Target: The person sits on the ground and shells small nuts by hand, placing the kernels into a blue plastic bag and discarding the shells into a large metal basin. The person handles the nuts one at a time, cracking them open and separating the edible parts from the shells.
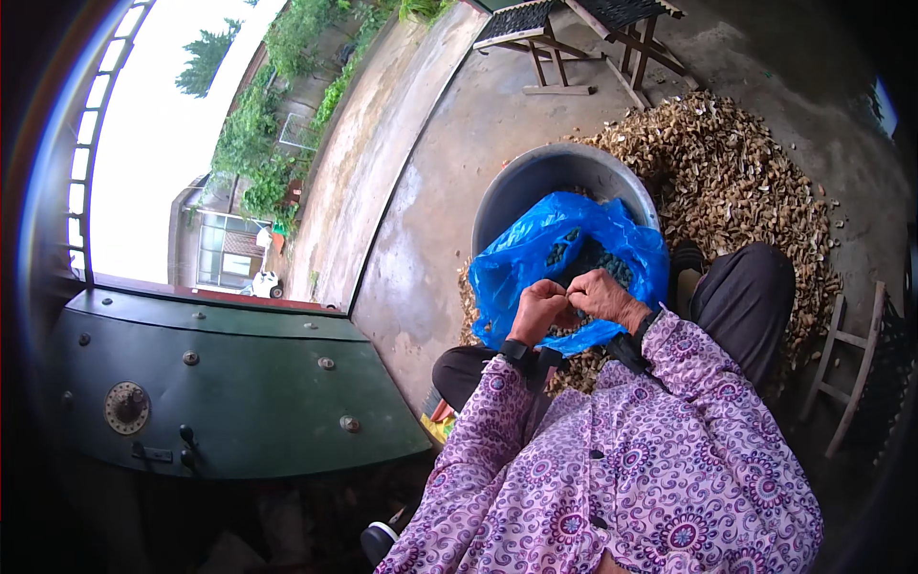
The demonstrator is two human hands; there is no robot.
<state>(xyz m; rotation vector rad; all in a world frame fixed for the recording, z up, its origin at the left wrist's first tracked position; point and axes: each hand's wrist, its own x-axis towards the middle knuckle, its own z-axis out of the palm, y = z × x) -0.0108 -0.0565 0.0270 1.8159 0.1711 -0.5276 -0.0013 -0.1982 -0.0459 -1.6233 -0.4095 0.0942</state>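
My left hand (541, 308) and my right hand (599, 295) are closed, fingertips nearly meeting over a blue plastic bag (516, 245). Whatever they pinch is too small and hidden to make out. The bag is open and lies spread in a large grey basin (509, 177), with many small dark round pieces (602, 266) inside it. Brown husks or shells (727, 172) are piled on the concrete around the basin, and some show just below the bag under my wrists.
Wooden stands (559, 88) with dark mesh tops are at the back, and a wooden frame (832, 373) is at right. A green metal door (258, 392) fills the lower left. Beyond are a paved yard (368, 163) and plants (249, 143). My bent legs (736, 306) flank the basin.
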